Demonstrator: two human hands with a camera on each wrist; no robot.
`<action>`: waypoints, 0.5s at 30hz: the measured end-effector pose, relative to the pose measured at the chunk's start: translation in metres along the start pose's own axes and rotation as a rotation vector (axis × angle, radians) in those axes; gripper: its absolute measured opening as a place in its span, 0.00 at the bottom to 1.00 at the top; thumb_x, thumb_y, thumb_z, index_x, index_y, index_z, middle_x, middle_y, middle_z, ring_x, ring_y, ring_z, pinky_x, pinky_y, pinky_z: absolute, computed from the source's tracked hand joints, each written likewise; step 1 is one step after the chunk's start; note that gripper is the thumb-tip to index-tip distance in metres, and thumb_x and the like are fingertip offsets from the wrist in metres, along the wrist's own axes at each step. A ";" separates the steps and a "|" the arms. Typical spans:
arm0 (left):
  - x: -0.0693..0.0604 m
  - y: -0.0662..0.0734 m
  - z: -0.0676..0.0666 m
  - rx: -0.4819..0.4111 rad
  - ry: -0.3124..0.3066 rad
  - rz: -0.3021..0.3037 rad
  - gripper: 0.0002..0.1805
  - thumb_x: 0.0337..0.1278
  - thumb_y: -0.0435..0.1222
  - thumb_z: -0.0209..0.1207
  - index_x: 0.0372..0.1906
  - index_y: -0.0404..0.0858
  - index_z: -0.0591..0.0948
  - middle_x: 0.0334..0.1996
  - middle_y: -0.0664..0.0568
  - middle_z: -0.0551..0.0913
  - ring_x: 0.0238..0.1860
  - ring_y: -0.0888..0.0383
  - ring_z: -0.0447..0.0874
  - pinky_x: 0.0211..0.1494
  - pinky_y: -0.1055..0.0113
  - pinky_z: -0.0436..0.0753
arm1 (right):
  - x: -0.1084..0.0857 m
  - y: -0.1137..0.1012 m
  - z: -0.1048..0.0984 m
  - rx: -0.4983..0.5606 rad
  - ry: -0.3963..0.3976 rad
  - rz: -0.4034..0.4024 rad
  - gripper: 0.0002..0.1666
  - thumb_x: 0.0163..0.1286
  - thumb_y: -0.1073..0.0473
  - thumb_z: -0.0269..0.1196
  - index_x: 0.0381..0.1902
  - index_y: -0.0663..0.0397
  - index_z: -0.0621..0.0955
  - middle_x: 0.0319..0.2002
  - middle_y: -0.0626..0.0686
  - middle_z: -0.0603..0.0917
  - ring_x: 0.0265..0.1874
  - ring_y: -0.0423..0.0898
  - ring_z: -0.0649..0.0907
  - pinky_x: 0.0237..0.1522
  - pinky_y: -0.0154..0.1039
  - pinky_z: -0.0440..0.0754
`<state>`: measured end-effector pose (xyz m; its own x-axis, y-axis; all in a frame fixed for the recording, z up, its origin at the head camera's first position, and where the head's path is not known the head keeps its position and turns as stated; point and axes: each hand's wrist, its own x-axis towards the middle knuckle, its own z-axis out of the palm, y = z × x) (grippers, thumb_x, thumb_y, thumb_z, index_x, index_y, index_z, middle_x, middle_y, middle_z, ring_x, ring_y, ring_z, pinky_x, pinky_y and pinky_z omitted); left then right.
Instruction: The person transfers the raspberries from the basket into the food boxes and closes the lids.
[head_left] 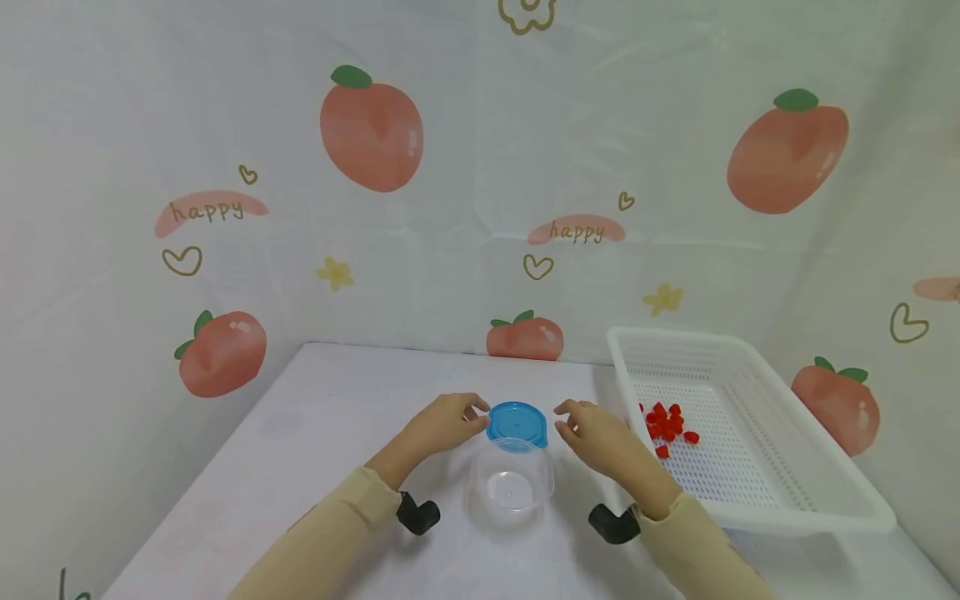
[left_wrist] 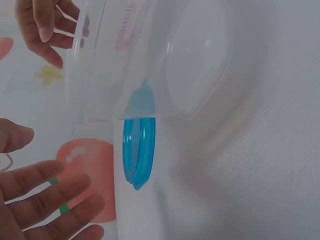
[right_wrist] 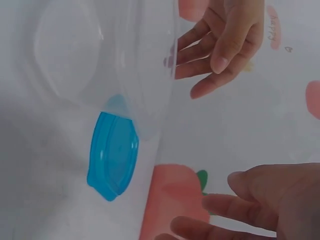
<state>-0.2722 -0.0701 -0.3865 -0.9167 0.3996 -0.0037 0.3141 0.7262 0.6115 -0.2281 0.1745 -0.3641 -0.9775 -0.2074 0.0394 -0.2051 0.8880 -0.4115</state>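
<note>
A clear plastic bowl stands upright on the table. Right behind it lies a blue plastic lid, partly seen through the bowl's rim. My left hand hovers at the left of the lid, fingers loosely bent and holding nothing. On the other side my right hand is raised in the same way, also holding nothing. Both wrist views show a gap between the fingers and the bowl. In the right wrist view the lid rests flat on the table beyond the bowl.
At the right stands a white perforated basket with several small red pieces at its left side. A white cloth with printed fruit hangs behind the table. Black wrist mounts stick out below the sleeves.
</note>
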 end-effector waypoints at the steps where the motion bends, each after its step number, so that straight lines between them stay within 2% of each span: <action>1: -0.001 0.000 0.000 -0.018 -0.007 0.007 0.17 0.64 0.44 0.57 0.53 0.40 0.80 0.40 0.50 0.83 0.42 0.55 0.80 0.39 0.62 0.81 | 0.000 -0.001 -0.002 0.009 0.002 0.000 0.18 0.69 0.55 0.61 0.55 0.54 0.79 0.40 0.53 0.83 0.36 0.45 0.81 0.37 0.39 0.85; 7: -0.005 -0.004 -0.001 -0.125 -0.049 0.041 0.17 0.64 0.43 0.57 0.53 0.39 0.81 0.40 0.52 0.82 0.42 0.56 0.79 0.39 0.64 0.80 | -0.005 -0.004 -0.018 0.059 0.025 -0.012 0.19 0.70 0.55 0.59 0.57 0.53 0.77 0.45 0.55 0.83 0.44 0.50 0.83 0.41 0.44 0.86; 11: -0.006 -0.007 0.001 -0.207 -0.075 0.044 0.16 0.64 0.42 0.57 0.52 0.38 0.81 0.39 0.53 0.82 0.39 0.58 0.81 0.40 0.64 0.81 | -0.011 -0.003 -0.034 0.105 0.078 -0.053 0.20 0.71 0.55 0.58 0.58 0.55 0.76 0.47 0.57 0.82 0.47 0.55 0.82 0.42 0.47 0.85; 15: -0.007 -0.010 0.003 -0.304 -0.097 0.028 0.17 0.64 0.41 0.58 0.53 0.36 0.80 0.38 0.51 0.82 0.40 0.57 0.82 0.44 0.62 0.83 | -0.013 0.004 -0.051 0.125 0.140 -0.109 0.20 0.73 0.56 0.56 0.58 0.59 0.75 0.47 0.59 0.82 0.47 0.58 0.83 0.45 0.51 0.84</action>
<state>-0.2679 -0.0786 -0.3949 -0.8763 0.4792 -0.0498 0.2374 0.5193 0.8209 -0.2187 0.2014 -0.3200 -0.9490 -0.2327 0.2129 -0.3108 0.8041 -0.5068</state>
